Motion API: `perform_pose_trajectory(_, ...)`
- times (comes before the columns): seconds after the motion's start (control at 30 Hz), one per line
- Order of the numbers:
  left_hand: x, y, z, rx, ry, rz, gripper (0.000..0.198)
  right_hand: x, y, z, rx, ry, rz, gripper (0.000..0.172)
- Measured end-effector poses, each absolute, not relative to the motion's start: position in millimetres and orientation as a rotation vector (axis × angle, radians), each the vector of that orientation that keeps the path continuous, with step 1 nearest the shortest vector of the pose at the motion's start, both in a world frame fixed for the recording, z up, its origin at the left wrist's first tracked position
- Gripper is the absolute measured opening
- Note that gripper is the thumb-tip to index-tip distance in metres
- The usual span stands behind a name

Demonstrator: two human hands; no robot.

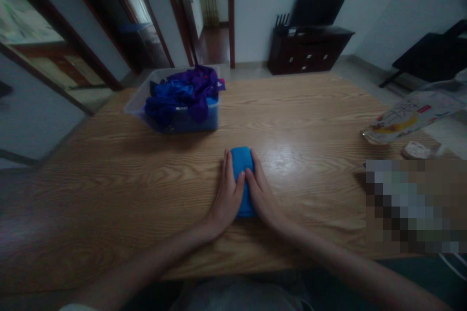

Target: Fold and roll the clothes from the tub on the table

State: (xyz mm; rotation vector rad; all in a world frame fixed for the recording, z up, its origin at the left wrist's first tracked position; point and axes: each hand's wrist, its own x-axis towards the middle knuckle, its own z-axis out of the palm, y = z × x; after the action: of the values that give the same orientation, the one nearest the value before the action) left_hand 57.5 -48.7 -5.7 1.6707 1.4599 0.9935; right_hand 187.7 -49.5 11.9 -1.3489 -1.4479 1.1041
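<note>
A bright blue bundle of folded cloth (241, 158) lies lengthwise on the wooden table in front of me. My left hand (226, 200) presses along its left side, fingers together and thumb resting on top. From the right side my right hand (263, 198) mirrors it, its thumb close to the left one. Between them the bundle is squeezed into a narrow, smooth shape. Its sides are hidden under my palms and fingers.
Beyond my left hand, a clear plastic bin (136, 107) holds crumpled blue and purple cloths (199, 85). At the right are a printed plastic bag (404, 119), a small white object (416, 149) and a pixelated area. The table's (310, 233) front edge is near my body.
</note>
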Motion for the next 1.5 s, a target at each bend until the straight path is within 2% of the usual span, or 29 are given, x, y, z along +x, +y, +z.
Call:
perform_pose_trajectory(0.23, 57.8, -44.6, 4.4, 1.833, 1.448, 1.029, 0.068, 184.6, -48.3, -1.4, -1.350, -1.445, 0.989, 0.075)
perform_pose_trajectory(0.37, 51.4, -45.1, 4.8, 1.977, 1.393, 0.956, 0.061, 197.5, -51.7, 0.9, -1.266, -1.799, 0.688, 0.065)
perform_pose_trajectory(0.47, 49.9, -45.5, 1.5, 1.997, 1.379, 0.940, 0.063, 212.2, -51.3, 6.0, -1.160, -2.215, 0.407, 0.065)
perform_pose_trajectory(0.57, 50.5, -43.9, 1.0, 2.032, 1.359, 0.923, 0.065, 221.8, -48.4, 7.0, -1.173, -2.373, 0.258, 0.068)
perform_pose_trajectory(0.67, 46.5, -44.5, 5.0, 2.031, 1.342, 0.906, 0.067, 226.2, -49.0, 4.7, -1.205, -2.350, 0.255, 0.069)
perform_pose_trajectory(0.93, 3.5, -71.3, 13.4, 2.077, 1.464, 0.718, 0.076, 253.7, -72.1, 6.6, -1.339, -2.336, 0.368, 0.089)
perform_pose_trajectory(1.1, -0.1, -71.0, 12.3, 2.268, 1.346, 0.616, 0.074, 255.7, -71.7, 2.2, -1.230, -2.451, 0.263, 0.086)
perform_pose_trajectory(1.2, 3.4, -72.3, 8.8, 2.215, 1.404, 0.611, 0.079, 256.8, -75.0, 0.3, -1.292, -2.394, 0.323, 0.083)
perform_pose_trajectory(1.33, 3.7, -80.3, 3.6, 2.159, 1.517, 0.642, 0.073, 261.4, -90.7, -1.0, -1.423, -2.290, 0.439, 0.074)
perform_pose_trajectory(1.5, 6.0, -81.6, -8.2, 2.229, 1.579, 0.613, 0.074, 254.9, -107.4, -4.7, -1.449, -2.325, 0.413, 0.079)
